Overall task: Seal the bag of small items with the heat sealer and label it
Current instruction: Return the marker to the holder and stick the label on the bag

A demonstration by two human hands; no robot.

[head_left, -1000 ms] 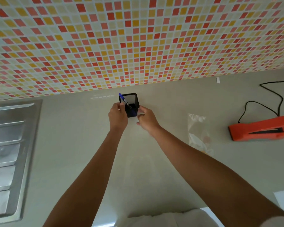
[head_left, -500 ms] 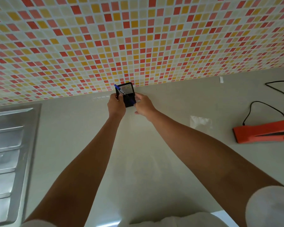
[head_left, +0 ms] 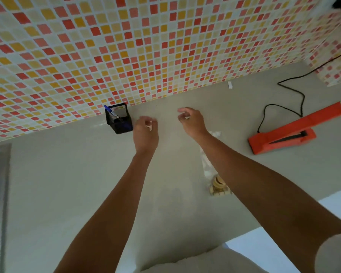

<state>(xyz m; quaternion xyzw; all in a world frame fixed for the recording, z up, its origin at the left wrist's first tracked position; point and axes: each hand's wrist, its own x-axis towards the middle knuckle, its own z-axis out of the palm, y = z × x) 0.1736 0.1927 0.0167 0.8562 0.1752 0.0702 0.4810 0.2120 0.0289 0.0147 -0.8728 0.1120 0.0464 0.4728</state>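
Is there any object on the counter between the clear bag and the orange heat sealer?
Nothing visible. The counter between the bag and the heat sealer looks bare, though the right forearm covers part of the bag.

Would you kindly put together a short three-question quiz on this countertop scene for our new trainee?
1. True or false: the orange heat sealer lies to the right of both hands.
2. Which object stands nearest the left hand? A) the black mesh pen holder B) the clear plastic bag of small items C) the black power cord
3. Fill in: the blue pen leans inside the ____.

Key
1. True; the right hand is left of the sealer too.
2. A
3. Pen holder, which stands against the tiled wall.
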